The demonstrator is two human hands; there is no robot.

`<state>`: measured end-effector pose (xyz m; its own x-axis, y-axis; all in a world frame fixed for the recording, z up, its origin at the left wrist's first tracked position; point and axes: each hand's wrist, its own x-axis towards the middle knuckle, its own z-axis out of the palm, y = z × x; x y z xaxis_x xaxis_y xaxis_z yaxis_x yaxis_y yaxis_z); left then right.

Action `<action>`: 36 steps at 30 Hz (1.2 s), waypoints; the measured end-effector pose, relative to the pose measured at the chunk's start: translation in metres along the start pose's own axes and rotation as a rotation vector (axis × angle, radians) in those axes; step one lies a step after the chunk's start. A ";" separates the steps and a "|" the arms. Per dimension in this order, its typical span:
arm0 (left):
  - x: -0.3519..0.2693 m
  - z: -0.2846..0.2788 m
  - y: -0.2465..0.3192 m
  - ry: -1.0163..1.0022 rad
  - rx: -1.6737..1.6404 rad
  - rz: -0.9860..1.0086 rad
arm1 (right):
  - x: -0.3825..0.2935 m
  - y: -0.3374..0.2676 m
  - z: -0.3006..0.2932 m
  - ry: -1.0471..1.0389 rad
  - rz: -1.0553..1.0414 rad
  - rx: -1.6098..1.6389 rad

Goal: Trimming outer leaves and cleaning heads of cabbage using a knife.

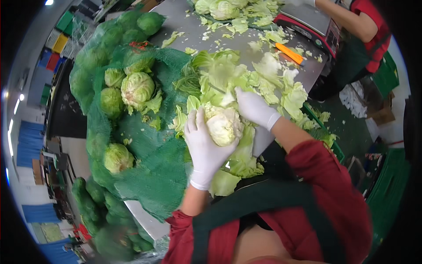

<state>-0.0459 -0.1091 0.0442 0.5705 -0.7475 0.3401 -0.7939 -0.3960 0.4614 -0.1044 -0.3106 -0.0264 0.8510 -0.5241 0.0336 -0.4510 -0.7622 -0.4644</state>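
A pale, partly trimmed cabbage head (225, 127) rests among loose leaves near the table's edge. My left hand (207, 142), in a white glove, grips its near left side with fingers spread over the top. Just beyond its right side is my right hand (255, 107), also gloved, with the fingers curled. A thin dark strip (217, 88) lies beyond those fingertips; whether that hand holds it is unclear. Loose green outer leaves (217, 71) spread around the cabbage. Several whole cabbages (137, 88) lie to the left on green mesh netting (155, 142).
Netted cabbages (94, 57) line the table's left side; more filled net sacks (108, 214) stand below. An orange-handled tool (289, 53) lies on the metal table (184, 23). Beyond are a red-sided scale (305, 31) and a co-worker's arm (349, 18). A green crate (338, 151) holds leaves at right.
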 end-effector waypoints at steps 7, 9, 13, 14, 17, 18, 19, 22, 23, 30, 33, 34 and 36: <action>-0.020 -0.008 -0.042 0.010 -0.304 -0.121 | -0.045 -0.001 -0.043 -0.159 0.018 0.362; -0.023 -0.005 -0.045 0.020 -0.340 -0.132 | -0.057 -0.002 -0.035 -0.060 -0.038 0.362; -0.035 -0.004 -0.043 0.066 -0.313 -0.092 | -0.075 -0.041 -0.054 -0.181 -0.074 0.214; -0.038 -0.004 -0.041 0.077 -0.288 -0.082 | -0.079 -0.047 -0.054 -0.225 -0.107 0.168; -0.044 -0.001 -0.036 0.102 -0.266 -0.053 | -0.089 -0.050 -0.043 -0.103 -0.188 0.119; -0.046 0.001 -0.037 0.109 -0.280 -0.050 | -0.089 -0.049 -0.040 -0.088 -0.192 0.139; -0.048 0.002 -0.037 0.115 -0.293 -0.046 | -0.090 -0.050 -0.041 -0.109 -0.166 0.178; -0.053 0.004 -0.037 0.137 -0.257 -0.015 | -0.092 -0.051 -0.041 -0.173 -0.114 0.248; -0.055 0.004 -0.037 0.133 -0.247 -0.014 | -0.092 -0.051 -0.039 -0.195 -0.118 0.238; -0.062 0.004 -0.032 0.159 -0.236 -0.034 | -0.060 -0.018 -0.042 -0.165 -0.043 0.556; -0.067 0.006 -0.034 0.162 -0.246 -0.045 | -0.079 -0.054 -0.078 -0.492 0.064 0.593; -0.065 0.007 -0.033 0.167 -0.254 -0.036 | -0.081 -0.051 -0.056 -0.305 -0.134 0.431; -0.065 0.007 -0.026 0.175 -0.223 -0.022 | -0.081 -0.042 -0.042 -0.348 -0.079 0.428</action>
<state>-0.0635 -0.0540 0.0037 0.6306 -0.6285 0.4554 -0.7257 -0.2695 0.6330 -0.1653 -0.2523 0.0280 0.9492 -0.2595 -0.1779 -0.2945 -0.5340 -0.7925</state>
